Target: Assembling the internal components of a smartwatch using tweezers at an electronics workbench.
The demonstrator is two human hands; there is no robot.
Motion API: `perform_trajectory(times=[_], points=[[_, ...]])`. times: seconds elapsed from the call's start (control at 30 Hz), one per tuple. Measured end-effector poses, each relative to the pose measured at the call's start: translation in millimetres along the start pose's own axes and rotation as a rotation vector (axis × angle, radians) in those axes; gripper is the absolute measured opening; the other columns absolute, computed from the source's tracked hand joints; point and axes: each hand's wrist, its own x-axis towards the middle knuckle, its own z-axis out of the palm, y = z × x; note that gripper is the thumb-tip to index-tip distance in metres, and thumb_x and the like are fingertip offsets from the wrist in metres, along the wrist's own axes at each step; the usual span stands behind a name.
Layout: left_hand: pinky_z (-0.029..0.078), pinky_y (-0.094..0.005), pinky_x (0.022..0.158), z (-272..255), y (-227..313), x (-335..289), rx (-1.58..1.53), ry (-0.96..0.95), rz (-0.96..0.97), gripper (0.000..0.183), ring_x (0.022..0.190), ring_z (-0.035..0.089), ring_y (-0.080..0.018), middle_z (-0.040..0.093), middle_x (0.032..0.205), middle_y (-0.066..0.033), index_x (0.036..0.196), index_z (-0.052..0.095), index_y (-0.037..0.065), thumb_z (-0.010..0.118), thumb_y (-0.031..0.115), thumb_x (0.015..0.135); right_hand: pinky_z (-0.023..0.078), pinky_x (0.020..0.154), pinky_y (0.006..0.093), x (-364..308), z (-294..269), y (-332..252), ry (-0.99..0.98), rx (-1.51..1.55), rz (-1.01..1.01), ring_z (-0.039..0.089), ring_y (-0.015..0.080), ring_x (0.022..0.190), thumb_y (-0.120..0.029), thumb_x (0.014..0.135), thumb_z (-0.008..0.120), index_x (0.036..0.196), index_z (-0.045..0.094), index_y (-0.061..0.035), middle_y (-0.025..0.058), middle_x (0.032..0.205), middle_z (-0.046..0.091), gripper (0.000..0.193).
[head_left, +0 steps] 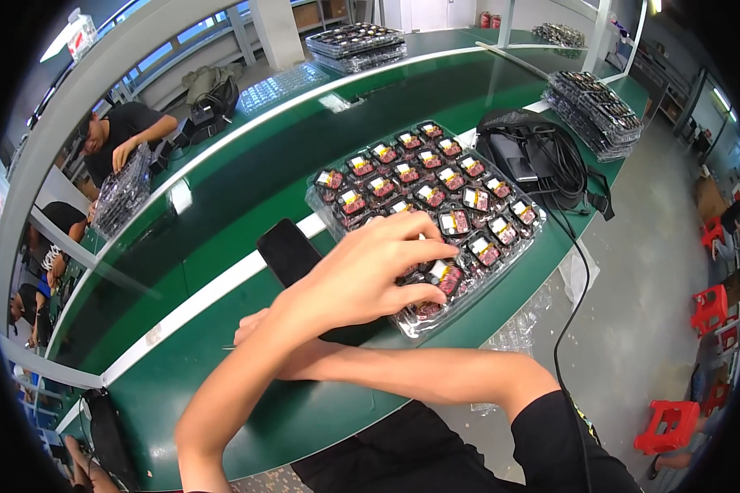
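A clear plastic blister tray (419, 327) lies on the green tabletop, holding several rows of small black rectangular parts with white, yellow and dark red faces. My left hand (378, 259) reaches over its near left side, fingers bent. Thumb and fingertips sit on either side of one small black part (445, 278), which looks tilted. Beneath my left forearm crosses my right arm; its hand (253, 325) shows only partly at the left, fingers closed. A thin tip juts out below those fingers, too small to name. A dark phone (289, 251) lies left of the tray.
A black bag with cables (530, 156) lies right of the tray, one cable hanging off the edge. Stacked trays (594, 115) stand at the far right and more (356, 45) at the back. A person (127, 135) handles trays across the divider. Red stools (668, 427) stand on the floor.
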Motion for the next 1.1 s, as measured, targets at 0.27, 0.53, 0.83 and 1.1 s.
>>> perform_trajectory(times=[0.27, 0.53, 0.83, 1.1], points=[[0.051, -0.0462, 0.104, 6, -5, -23, 0.117, 0.041, 0.028, 0.051, 0.117, 0.065, -0.0299, 0.072, 0.135, -0.0084, 0.142, 0.072, 0.008, 0.083, 0.017, 0.093, 0.049, 0.082, 0.0412, 9, -5, -11, -0.237, 0.235, -0.074, 0.058, 0.0274, 0.086, -0.021, 0.093, 0.070, 0.087, 0.054, -0.0095, 0.0078, 0.089, 0.055, 0.021], [0.050, -0.0447, 0.094, -20, 18, -103, 0.174, 0.290, -0.017, 0.029, 0.115, 0.063, -0.0289, 0.067, 0.125, -0.0082, 0.120, 0.075, 0.007, 0.080, 0.023, 0.096, 0.055, 0.084, 0.0432, 16, -48, -30, -0.352, 0.204, 0.025, 0.071, 0.0285, 0.096, -0.020, 0.105, 0.072, 0.114, 0.078, -0.0043, 0.0131, 0.102, 0.073, 0.019], [0.058, -0.0410, 0.092, -65, 2, -300, 0.269, 0.601, -0.533, 0.019, 0.106, 0.073, -0.0298, 0.074, 0.115, -0.0102, 0.110, 0.079, 0.004, 0.080, 0.019, 0.100, 0.050, 0.058, 0.0365, 28, -36, -44, -0.182, 0.197, 0.247, 0.066, 0.0235, 0.058, -0.008, 0.087, 0.083, 0.094, 0.082, 0.0050, 0.0139, 0.068, 0.069, 0.015], [0.055, -0.0318, 0.074, -79, -29, -439, 0.308, 0.992, -0.995, 0.013, 0.080, 0.069, -0.0172, 0.075, 0.097, -0.0068, 0.101, 0.080, 0.003, 0.082, 0.016, 0.100, 0.043, 0.056, 0.0303, 29, -48, -51, -0.220, 0.104, 0.384, 0.059, 0.0147, 0.059, -0.004, 0.083, 0.087, 0.102, 0.084, 0.0019, 0.0094, 0.071, 0.064, 0.020]])
